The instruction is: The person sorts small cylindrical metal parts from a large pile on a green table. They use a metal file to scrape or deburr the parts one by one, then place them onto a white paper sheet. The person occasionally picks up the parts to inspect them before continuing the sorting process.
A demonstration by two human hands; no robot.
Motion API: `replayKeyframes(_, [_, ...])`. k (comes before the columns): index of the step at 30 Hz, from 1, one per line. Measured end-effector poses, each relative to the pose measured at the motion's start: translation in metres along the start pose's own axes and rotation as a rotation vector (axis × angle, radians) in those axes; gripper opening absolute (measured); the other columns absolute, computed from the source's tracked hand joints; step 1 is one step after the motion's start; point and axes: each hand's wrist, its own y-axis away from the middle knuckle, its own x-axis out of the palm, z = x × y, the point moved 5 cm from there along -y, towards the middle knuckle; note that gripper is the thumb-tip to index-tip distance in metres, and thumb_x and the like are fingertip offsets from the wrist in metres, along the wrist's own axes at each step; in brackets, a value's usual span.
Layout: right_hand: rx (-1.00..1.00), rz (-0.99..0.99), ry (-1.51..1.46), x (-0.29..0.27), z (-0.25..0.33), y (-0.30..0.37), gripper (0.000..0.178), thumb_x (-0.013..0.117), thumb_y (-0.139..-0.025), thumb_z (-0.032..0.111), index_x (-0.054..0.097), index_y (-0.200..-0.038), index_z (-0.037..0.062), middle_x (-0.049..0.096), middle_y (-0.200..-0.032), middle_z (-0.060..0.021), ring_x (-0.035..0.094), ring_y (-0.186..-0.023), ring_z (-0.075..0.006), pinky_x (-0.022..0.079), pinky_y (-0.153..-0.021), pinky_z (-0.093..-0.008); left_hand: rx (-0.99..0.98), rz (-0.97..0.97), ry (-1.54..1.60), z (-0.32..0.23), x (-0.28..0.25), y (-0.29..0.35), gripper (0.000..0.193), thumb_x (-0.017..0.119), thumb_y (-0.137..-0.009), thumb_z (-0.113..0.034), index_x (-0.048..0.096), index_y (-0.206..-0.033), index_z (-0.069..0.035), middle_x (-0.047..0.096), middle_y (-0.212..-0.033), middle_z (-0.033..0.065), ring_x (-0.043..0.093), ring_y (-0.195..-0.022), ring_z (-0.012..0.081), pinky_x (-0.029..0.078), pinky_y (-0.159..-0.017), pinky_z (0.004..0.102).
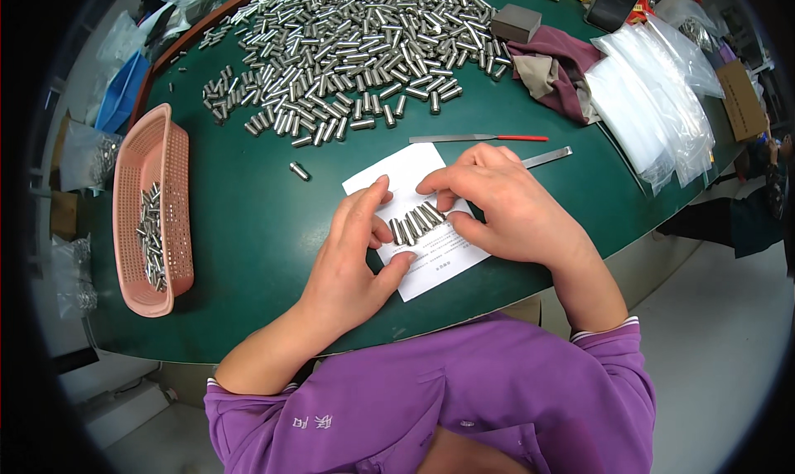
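A short row of silver metal pins (416,223) lies side by side on a white printed sheet (425,285) on the green table. My left hand (352,246) curves around the row's left end, thumb and fingers apart. At the right end is my right hand (489,197), its fingers bent and its thumb apart from them. The fingertips are close beside the pins; whether they touch them I cannot tell. One loose pin (300,172) lies on the table left of the sheet. Beyond the sheet lies a flat file with a red handle (522,138), and a flat metal strip (548,157) sticks out past my right hand.
A large heap of metal pins (356,48) covers the far table. On the left stands a pink basket (178,226) holding more pins. At the far right are a grey block (516,23), a maroon cloth (559,64), clear plastic bags (650,101) and a dark phone (617,0).
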Motion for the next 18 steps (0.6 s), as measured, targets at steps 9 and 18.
replayKeyframes(9, [0.005,0.013,-0.005,0.001,0.000,0.002,0.035,0.060,-0.071,0.001,0.061,-0.104,0.0121,0.060,-0.079,0.0034,0.054,-0.089,-0.0199,0.039,-0.085,-0.0376,-0.040,0.004,-0.052,-0.003,0.003,-0.003,0.067,0.077,-0.067,0.001,0.046,-0.126,-0.001,0.045,-0.122,0.0140,0.055,-0.077,0.0146,0.048,-0.071,0.0273])
replayKeyframes(18, [0.002,0.033,0.000,0.002,-0.004,0.002,0.035,0.060,-0.071,0.002,0.062,-0.104,0.0127,0.060,-0.080,0.0034,0.054,-0.090,-0.0204,0.039,-0.087,-0.0380,-0.012,0.019,-0.317,-0.011,0.017,-0.024,0.041,0.076,-0.070,-0.017,0.051,-0.098,0.001,0.048,-0.110,0.0143,0.061,-0.082,0.0309,0.051,-0.066,0.0383])
